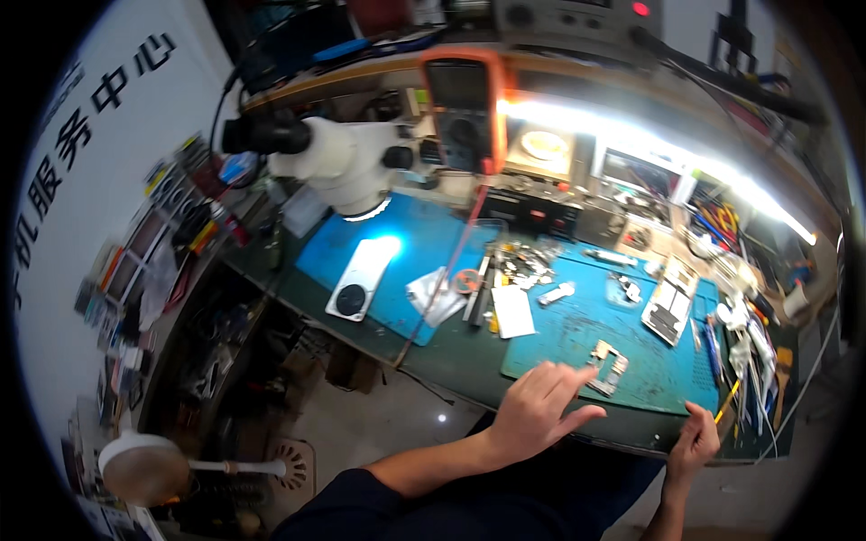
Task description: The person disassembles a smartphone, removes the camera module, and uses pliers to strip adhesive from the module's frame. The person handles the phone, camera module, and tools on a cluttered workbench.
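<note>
On the blue mat (pixel 577 334) near the bench's front edge lies a small metal phone part (pixel 608 367), the left hand (pixel 538 410) touching it with loose, open fingers and holding nothing, while the right hand (pixel 694 443) curls on the mat's edge beside scattered tools.

Small part (pixel 607 365): beside your left hand (pixel 538 410), too blurred to identify.
Right hand (pixel 693 444): fingers curled over the bench edge, grip unreadable.
Right forearm: cut off by the lower edge.
</note>
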Demonstrator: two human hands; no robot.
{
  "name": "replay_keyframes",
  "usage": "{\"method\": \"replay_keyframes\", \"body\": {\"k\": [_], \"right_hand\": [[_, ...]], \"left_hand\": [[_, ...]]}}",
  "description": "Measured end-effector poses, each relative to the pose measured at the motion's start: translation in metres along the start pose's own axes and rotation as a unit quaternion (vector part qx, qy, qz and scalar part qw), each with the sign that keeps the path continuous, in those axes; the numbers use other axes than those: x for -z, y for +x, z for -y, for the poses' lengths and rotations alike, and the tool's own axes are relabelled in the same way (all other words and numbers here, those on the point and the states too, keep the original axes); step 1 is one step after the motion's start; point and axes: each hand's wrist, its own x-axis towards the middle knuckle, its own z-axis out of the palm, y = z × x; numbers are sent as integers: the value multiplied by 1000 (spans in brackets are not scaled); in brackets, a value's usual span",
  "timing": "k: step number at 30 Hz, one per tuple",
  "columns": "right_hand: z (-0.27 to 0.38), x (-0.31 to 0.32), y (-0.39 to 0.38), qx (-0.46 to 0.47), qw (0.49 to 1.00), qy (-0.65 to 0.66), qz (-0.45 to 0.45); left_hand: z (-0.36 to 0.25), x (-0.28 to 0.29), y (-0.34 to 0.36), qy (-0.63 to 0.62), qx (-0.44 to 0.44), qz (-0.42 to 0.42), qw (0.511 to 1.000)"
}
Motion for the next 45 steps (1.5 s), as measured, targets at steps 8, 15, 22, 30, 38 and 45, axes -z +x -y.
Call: {"method": "replay_keyframes", "body": {"k": [8, 15, 22, 30, 38, 45], "right_hand": [[-39, -6, -8, -29, 989, -44, -135], [-34, -15, 3, 19, 989, -33, -140], [23, -28, 16, 25, 984, -109, -138], [49, -22, -14, 20, 980, 69, -187], [187, -74, -55, -12, 890, 402, 213], [144, -25, -65, -176, 866, 460, 90]], "left_hand": [[149, 189, -23, 204, 196, -122, 951], [382, 283, 72, 431, 365, 10, 825], [474, 329, 56, 527, 264, 103, 802], [207, 325, -62, 451, 210, -51, 866], [5, 94, -84, -47, -48, 196, 978], [-39, 25, -25, -132, -169, 295, 931]]}}
